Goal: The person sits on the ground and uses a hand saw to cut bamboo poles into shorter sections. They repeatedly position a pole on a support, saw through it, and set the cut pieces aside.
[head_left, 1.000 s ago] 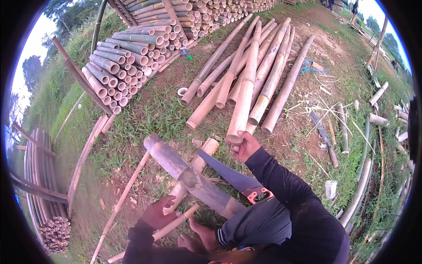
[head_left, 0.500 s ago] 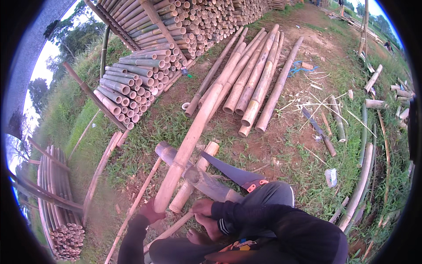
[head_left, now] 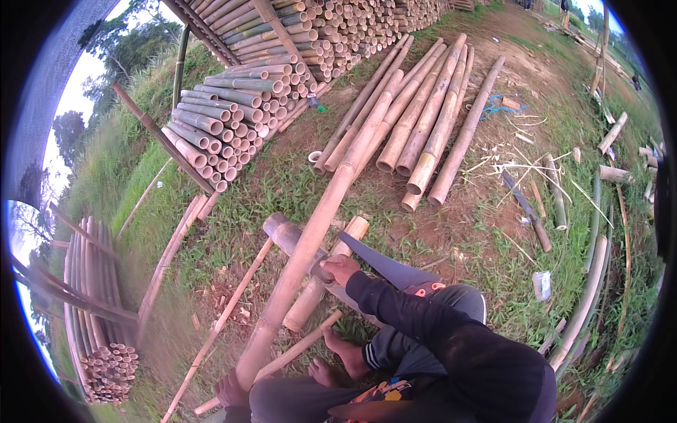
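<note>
A long pale bamboo pole (head_left: pixel 295 282) slants from my lap side up to the far right, resting across a thick, darker bamboo log (head_left: pixel 285 234). My left hand (head_left: pixel 230 391) is closed around the pole's near end, partly hidden by it. Close to the pole's right side, my right hand (head_left: pixel 340 268) is curled over the log; its fingertips are obscured, so what they pinch is unclear. Under the log lies a shorter bamboo piece (head_left: pixel 305 308). A handsaw (head_left: pixel 384 262) with an orange-edged grip lies by my right knee. A thin bamboo stick (head_left: pixel 300 349) lies by my feet.
Several cut poles (head_left: pixel 423 127) lie side by side ahead. Behind them rise bamboo stacks (head_left: pixel 233 116), with another bundle (head_left: pixel 92 303) at left. To the right are a machete (head_left: pixel 527 213), split strips, a plastic cup (head_left: pixel 541 285) and a curved pole (head_left: pixel 582 310).
My left hand has drawn the pole's near end down and toward me. My right hand has let go of the thin stick and moved up to the log beside the pole.
</note>
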{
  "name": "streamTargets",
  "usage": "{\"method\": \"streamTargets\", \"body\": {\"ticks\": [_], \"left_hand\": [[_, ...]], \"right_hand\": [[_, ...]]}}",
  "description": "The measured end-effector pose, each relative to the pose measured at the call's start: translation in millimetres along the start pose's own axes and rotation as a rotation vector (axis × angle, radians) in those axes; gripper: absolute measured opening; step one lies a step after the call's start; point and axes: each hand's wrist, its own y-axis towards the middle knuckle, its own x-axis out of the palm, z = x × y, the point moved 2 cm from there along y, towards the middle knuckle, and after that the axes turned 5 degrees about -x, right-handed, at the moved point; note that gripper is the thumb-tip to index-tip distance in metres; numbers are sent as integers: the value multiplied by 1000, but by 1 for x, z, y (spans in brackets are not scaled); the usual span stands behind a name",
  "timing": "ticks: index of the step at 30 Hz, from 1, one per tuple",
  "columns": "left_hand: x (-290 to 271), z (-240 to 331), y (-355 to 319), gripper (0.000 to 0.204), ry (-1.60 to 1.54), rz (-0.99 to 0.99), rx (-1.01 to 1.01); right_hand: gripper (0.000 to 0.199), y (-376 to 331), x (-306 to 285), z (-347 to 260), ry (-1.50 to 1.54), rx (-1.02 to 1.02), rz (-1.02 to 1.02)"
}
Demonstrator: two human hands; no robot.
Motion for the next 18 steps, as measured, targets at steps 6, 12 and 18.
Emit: {"method": "streamTargets", "body": {"ticks": [6,12,18], "left_hand": [[93,-34,-29,72,92,-210,50],[5,24,-25,46,75,238,107],[-36,8,-27,66,15,31,-61]], "right_hand": [[53,80,-9,38,-106,-32,239],[48,127,-11,24,266,242,120],[61,98,22,-23,449,180,100]]}}
